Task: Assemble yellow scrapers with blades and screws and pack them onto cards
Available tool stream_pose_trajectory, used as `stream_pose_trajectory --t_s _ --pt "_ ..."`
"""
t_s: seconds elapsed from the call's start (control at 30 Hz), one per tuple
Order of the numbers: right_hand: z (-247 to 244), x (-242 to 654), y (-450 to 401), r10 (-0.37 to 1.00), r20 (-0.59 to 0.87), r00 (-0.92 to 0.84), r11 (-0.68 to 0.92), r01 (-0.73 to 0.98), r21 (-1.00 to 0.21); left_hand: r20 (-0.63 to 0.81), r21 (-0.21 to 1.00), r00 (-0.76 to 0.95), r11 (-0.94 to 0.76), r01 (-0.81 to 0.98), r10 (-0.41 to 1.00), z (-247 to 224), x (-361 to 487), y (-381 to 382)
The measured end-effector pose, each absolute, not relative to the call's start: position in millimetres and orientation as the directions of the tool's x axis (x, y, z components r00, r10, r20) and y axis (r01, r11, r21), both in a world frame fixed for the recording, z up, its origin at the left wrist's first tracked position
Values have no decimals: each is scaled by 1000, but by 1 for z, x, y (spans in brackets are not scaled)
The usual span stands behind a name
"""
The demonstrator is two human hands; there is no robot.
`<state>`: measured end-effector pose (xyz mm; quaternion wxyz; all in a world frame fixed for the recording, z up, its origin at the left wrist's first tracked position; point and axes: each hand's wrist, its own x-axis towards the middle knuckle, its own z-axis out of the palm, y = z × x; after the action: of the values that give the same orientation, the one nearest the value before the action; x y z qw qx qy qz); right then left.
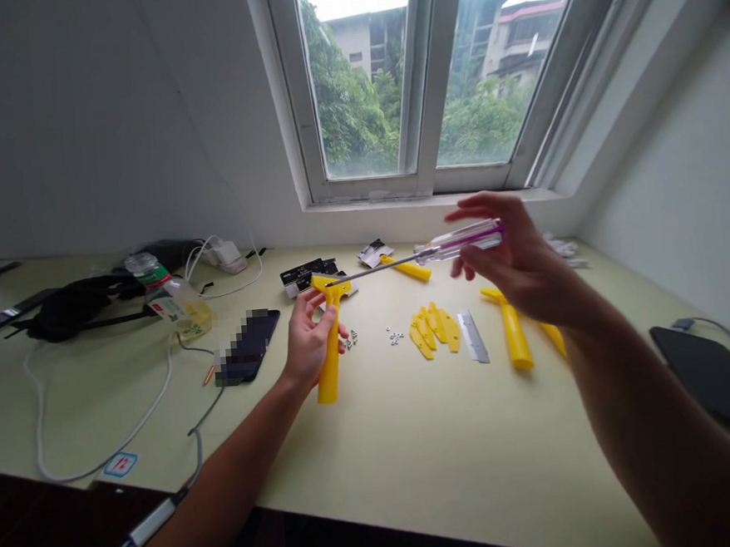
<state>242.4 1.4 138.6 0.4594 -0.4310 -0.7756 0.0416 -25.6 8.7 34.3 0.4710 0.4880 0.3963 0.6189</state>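
From here, a hand could slide over the bare table (453,455) on the near side of the blade (474,337). Left of it, plates (449,331), nuts (396,336) and screws (354,337) obstruct; right of it, a handle (515,340) and the right arm (629,388).

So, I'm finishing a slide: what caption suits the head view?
Left hand holds a yellow handle, right hand a screwdriver at its top; yellow plates lie on the table.

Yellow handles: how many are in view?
4 yellow handles: one in the left hand, one farther back, one beside the right forearm, one partly hidden by it. More may be hidden there.
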Motion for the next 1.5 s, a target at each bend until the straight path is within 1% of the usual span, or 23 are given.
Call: stream_pose_trajectory --t_s 0.1,0.2,0.23,0.33,0.37,0.47,0.5,0.57,0.6,0.63,0.7,0.73,0.83,0.97,1.07,1.17,1.2,1.3,1.4,1.43,1.5 --pt "138 244 2 692 699 -181 605 673 -426 250 944 -108 -267 -193 962 34 -27 11" --pt "137 247 6 678 676 -287 677 601 -425 253 945 -132 -274 -179 958 33 -27 12" --pt "136 247 8 674 680 -287 688 580 -437 250 947 -130 -271 -174 959 33 -27 12" --pt "133 249 12 685 713 -149 624 626 -468 235 952 -105 -251 -174 966 32 -25 11" --pt "133 250 12 694 706 -143 616 624 -480 227 954 -99 -242 -175 969 31 -24 10" --pt "132 252 14 740 637 -218 639 523 -564 215 959 -100 -229 -169 972 30 -23 9" --pt "131 252 16 755 630 -179 616 521 -590 218 959 -97 -232 -165 971 29 -23 9" --pt "129 252 19 763 645 -24 536 581 -612 227 958 -88 -239 -160 970 29 -23 8" --pt "128 251 21 753 658 19 515 606 -607 226 958 -87 -237 -159 970 29 -23 8" --pt "127 250 22 747 664 7 524 610 -595 221 960 -90 -233 -157 971 29 -23 9" --pt "126 247 23 749 654 -109 590 561 -581 215 961 -113 -230 -153 970 29 -24 10" --pt "126 246 23 748 649 -137 604 547 -580 215 961 -123 -233 -151 969 29 -24 10" --pt "124 243 21 763 642 -80 554 594 -584 220 958 -143 -242 -154 965 30 -27 13" --pt "122 244 22 794 582 -176 566 561 -604 212 959 -163 -237 -155 964 30 -30 16" --pt "122 245 23 805 585 -98 516 602 -610 214 959 -149 -236 -154 965 28 -29 16" --pt "123 246 21 786 589 -188 580 556 -595 202 962 -150 -224 -155 968 27 -28 16" --pt "123 246 21 780 596 -193 588 555 -589 200 963 -148 -222 -153 969 26 -27 16" --pt "125 245 18 775 624 -100 543 610 -577 195 965 -120 -212 -156 973 25 -26 15" --pt "127 243 16 788 592 -171 564 588 -580 189 966 -115 -206 -156 975 24 -25 14" --pt "128 242 16 793 589 -156 548 605 -577 192 966 -114 -208 -152 975 23 -25 14" --pt "129 239 14 789 613 -41 474 675 -565 195 967 -104 -209 -147 975 23 -25 14"
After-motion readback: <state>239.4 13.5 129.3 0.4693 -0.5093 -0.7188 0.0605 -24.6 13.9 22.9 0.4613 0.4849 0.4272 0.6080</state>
